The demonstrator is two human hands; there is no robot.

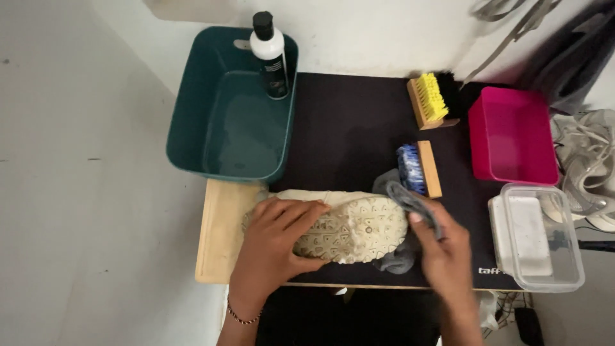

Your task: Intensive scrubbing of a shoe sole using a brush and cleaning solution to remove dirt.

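From the head camera, a cream shoe (349,227) lies sole-up across the near edge of a black mat (349,128) that covers most of a pale wooden table (218,237); the patterned sole faces the camera and the shoe runs left to right. The left hand (278,234) lies over the left half of the sole, fingers spread and curled round it, holding the shoe down, and a thin bracelet shows at the wrist. The right hand (442,247) is closed round a grey cloth (407,205), which it presses against the right end of the shoe; part of the cloth bunches beneath that end and part trails up toward the far side. Just beyond the cloth, a wooden brush with blue bristles (418,168) lies on the mat, and farther off, near the wall, a second wooden brush with yellow bristles (430,100) rests on its side. On the far left a dark green tub (192,115) holds shallow water, and a white bottle with a black cap (270,54) stands at its far right corner. On the right sit an empty pink bin (512,134) and, nearer, a clear plastic container (538,237) with a white block inside. At the right edge of the view, white shoes (586,170) with laces lie off the table.
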